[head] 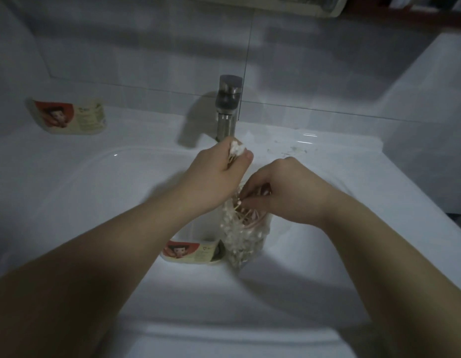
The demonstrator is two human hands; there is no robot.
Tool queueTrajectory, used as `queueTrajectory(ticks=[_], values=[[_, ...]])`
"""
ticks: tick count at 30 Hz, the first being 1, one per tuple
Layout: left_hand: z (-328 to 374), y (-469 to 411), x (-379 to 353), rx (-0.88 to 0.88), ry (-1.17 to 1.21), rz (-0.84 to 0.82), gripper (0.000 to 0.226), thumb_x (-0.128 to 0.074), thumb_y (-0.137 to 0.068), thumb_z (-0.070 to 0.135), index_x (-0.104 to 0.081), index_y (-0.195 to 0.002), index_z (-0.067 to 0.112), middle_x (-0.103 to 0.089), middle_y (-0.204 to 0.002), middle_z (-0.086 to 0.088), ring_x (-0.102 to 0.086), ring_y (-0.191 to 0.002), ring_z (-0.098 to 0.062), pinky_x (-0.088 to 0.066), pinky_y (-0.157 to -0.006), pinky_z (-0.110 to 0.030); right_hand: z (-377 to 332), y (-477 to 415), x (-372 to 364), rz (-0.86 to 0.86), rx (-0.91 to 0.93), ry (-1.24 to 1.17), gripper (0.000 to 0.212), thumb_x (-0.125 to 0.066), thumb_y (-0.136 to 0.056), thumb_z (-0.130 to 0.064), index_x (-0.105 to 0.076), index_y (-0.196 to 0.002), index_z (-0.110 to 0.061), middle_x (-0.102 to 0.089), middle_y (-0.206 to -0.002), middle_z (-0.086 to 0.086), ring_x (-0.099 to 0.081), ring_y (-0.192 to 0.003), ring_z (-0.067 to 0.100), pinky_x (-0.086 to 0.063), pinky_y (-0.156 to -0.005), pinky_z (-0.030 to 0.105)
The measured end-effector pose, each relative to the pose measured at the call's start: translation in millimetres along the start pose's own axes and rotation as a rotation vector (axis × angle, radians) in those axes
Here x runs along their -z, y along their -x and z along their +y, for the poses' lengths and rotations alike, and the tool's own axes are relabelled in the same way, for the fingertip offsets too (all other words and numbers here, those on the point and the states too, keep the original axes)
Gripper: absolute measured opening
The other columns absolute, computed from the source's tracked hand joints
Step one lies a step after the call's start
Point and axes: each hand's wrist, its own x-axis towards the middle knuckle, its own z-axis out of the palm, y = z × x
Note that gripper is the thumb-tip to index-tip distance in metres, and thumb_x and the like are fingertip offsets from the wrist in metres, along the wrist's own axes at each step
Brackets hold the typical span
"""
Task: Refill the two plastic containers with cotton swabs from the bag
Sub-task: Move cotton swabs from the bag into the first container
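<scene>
Forearms fill the bottom of my feed, both reaching out over the sink (95, 189). Left hand (214, 174) is up by the tap (228, 104), fingers curled round a small bundle of swabs (236, 149), cotton tips poking out the top of the fist. Right hand (283, 192) is at the mouth of the bag (239, 236), fingertips pinching a few more swabs there. Bag sits upright in the basin and looks well stocked, so plenty of supply left. Near container (190, 251) lies in the basin just beside the bag, on its left, label side up; the left forearm hides part of it and I can't tell if it is open or what is in it. Far container (66, 116) sits on the desk at the back left, well apart from both hands, label up, looks closed. My read: we're in the picking phase, gathering a handful out of the bag. I see no swabs going into either container, so I'd count both refills as not done. Left to do: load the bundle into the near container, then repeat for the far one, which has to be fetched first. Light is dim, so fine detail is shaky.
</scene>
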Motion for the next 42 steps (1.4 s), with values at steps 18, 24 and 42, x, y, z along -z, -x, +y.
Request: queueTrajectory(ticks=[18,24,42], values=[[-9.8,0.2,0.2,-0.111,-0.093,-0.044,0.022,-0.044,-0.105,0.036,-0.055,-0.101,0.018,-0.066,-0.086,0.003,-0.061,-0.08,-0.016,-0.044,-0.067,-0.035,7.2,-4.5,2.3,0.123,-0.049,-0.125,0.011,-0.078,-0.085,-0.026,-0.075,-0.087,-0.036,-0.072,-0.08,-0.023,-0.066,-0.08,-0.004,-0.045,-0.071,0.008],[-12.9,-0.8,2.2,-0.021,-0.071,0.027,0.024,-0.043,-0.107,0.036,-0.054,-0.097,0.018,-0.065,-0.086,0.0,-0.06,-0.077,-0.018,-0.036,-0.063,-0.034,-0.4,-1.9,-1.6,0.006,-0.01,-0.118,0.038,-0.083,-0.071,-0.045,-0.073,-0.107,-0.041,-0.072,-0.094,-0.022,-0.066,-0.085,-0.002,-0.045,-0.073,0.01],[-2.1,-0.5,-2.2,-0.094,0.276,0.145,0.018,-0.043,-0.108,0.033,-0.053,-0.094,0.028,-0.068,-0.081,0.009,-0.065,-0.066,-0.001,-0.053,-0.067,-0.033,-1.2,0.0,10.4,0.177,-0.186,-0.276,0.006,-0.084,-0.082,-0.025,-0.079,-0.083,-0.028,-0.064,-0.051,-0.017,-0.058,-0.045,0.004,-0.04,-0.05,0.008]])
